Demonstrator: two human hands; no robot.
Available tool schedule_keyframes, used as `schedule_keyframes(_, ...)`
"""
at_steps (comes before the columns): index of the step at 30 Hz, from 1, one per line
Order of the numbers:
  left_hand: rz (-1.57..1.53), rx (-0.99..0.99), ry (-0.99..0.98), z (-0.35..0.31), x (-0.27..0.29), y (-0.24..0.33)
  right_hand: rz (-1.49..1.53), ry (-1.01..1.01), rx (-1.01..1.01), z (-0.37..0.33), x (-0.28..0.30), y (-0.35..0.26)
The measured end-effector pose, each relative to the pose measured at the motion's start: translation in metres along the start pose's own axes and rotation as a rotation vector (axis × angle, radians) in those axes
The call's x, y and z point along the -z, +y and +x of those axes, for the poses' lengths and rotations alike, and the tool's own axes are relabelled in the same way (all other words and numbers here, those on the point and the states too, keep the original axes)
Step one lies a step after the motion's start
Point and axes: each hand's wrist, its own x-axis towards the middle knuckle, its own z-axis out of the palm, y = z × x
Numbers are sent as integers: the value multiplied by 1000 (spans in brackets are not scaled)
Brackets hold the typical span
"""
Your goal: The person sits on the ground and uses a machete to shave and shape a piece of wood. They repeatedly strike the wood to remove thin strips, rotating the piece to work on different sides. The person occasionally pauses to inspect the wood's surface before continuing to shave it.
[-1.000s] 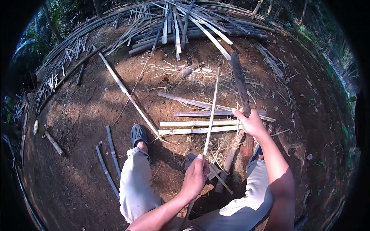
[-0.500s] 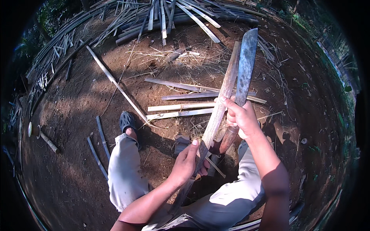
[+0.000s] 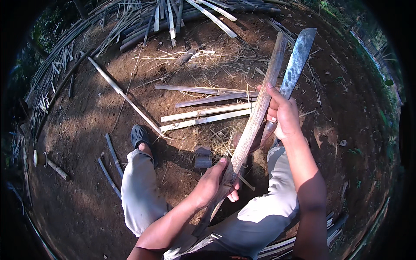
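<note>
A long split bamboo strip point(image 3: 255, 119) slants across my lap, its upper end pointing away to the right. My left hand point(image 3: 212, 184) is closed round its lower part, thumb on top. Further up, my right hand point(image 3: 286, 115) grips a machete point(image 3: 297, 63) near the base of its blade, and the thumb of that hand presses on the strip. The broad, stained metal blade points up and away, just right of the strip and apart from it at the tip. Part of the machete's wooden handle is hidden behind the strip and my fingers.
Several split bamboo strips point(image 3: 203, 112) lie on the brown soil ahead, among fibres and shavings. A large bamboo pile point(image 3: 143, 26) spans the far side. A thin pole point(image 3: 106, 77) and two dark strips point(image 3: 113, 151) lie left. More strips point(image 3: 277, 248) rest beside me at lower right.
The strip's upper end and the machete have swung to the right. The blade now leans further right, with a wider gap to the strip. Both hands keep their holds.
</note>
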Motion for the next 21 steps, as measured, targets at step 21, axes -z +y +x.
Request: schedule_keyframes(21, 51, -188, 169, -14, -16, 22, -150, 95, 97, 17, 11, 19)
